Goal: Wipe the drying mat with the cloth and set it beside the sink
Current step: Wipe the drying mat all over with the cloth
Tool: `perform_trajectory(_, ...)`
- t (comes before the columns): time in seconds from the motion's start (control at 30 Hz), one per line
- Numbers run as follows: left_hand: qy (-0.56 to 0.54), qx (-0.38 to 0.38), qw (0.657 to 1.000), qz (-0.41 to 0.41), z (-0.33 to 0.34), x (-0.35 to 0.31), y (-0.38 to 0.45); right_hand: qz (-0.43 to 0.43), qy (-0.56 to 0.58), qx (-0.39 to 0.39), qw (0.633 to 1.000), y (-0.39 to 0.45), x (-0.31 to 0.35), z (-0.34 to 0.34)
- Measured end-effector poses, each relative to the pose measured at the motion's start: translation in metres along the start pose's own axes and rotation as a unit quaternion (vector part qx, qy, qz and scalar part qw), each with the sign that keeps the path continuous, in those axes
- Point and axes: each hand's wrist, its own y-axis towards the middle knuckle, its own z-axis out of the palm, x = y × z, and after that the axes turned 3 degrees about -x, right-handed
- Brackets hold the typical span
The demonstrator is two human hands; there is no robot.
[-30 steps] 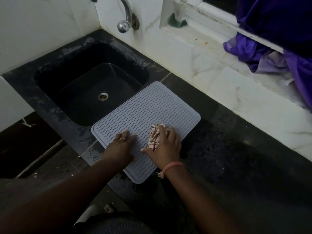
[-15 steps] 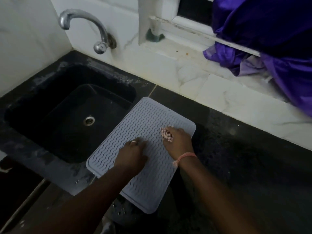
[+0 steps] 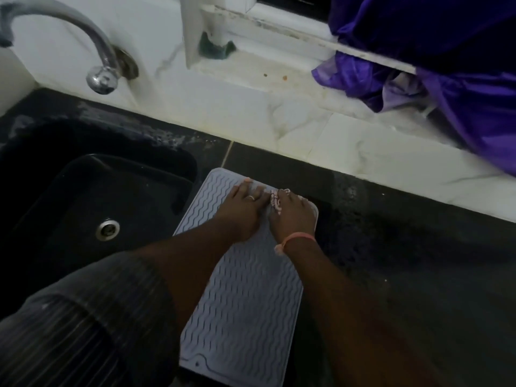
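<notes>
since a second ago both hands slid from the near part to the far end of the drying mat [image 3: 245,297], which lies on the table just right of the sink [image 3: 92,196]. the left hand [image 3: 242,209] presses flat, fingers straight; the right hand [image 3: 293,216] grips the cloth [image 3: 275,201], so the wiping stroke seems nearly done.

Both forearms stretched up from the lower frame toward centre, side by side. Left hand [image 3: 242,210] laid flat, palm down, fingers [image 3: 245,185] straight and close together, ring on one finger. Right hand [image 3: 291,216] just right of it, nearly touching, fingers curled over a bunched cloth [image 3: 275,201]. Pink band on the right wrist.
</notes>
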Motion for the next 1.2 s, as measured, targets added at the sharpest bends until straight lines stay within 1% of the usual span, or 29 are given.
perform_trajectory(0.1,0.018,-0.060,0.997,0.041,0.020,0.014,0.000,0.001,0.016,-0.029,0.999,-0.004,-0.001,0.012)
perform_trajectory(0.17,0.014,-0.094,0.995,0.041,0.031,0.018,-0.001,-0.015,0.035,-0.058,0.998,-0.004,-0.006,0.021)
perform_trajectory(0.27,0.001,-0.119,0.992,0.029,0.036,0.016,0.002,-0.033,0.037,-0.089,0.995,0.000,-0.013,0.030)
perform_trajectory(0.37,-0.023,-0.130,0.991,0.005,0.037,0.014,0.004,-0.049,0.042,-0.089,0.994,0.013,-0.017,0.030)
perform_trajectory(0.47,-0.019,-0.135,0.991,-0.005,0.039,0.014,0.006,-0.048,0.045,-0.057,0.996,0.020,-0.019,0.027)
perform_trajectory(0.53,-0.015,-0.136,0.991,-0.012,0.040,0.013,0.007,-0.042,0.044,-0.050,0.997,0.019,-0.018,0.026)
perform_trajectory(0.7,-0.007,-0.140,0.990,-0.008,0.043,0.015,0.010,-0.026,0.014,-0.085,0.996,0.009,-0.003,0.026)
perform_trajectory(0.9,-0.008,-0.137,0.991,0.000,0.041,0.017,0.008,-0.055,-0.014,-0.091,0.994,-0.041,0.013,0.021)
perform_trajectory(1.07,-0.012,-0.134,0.991,0.003,0.041,0.019,0.007,-0.072,-0.013,-0.049,0.996,-0.097,0.016,0.024)
perform_trajectory(1.2,-0.020,-0.146,0.989,0.001,0.038,0.018,0.005,-0.064,0.004,-0.018,0.998,-0.141,0.023,0.014)
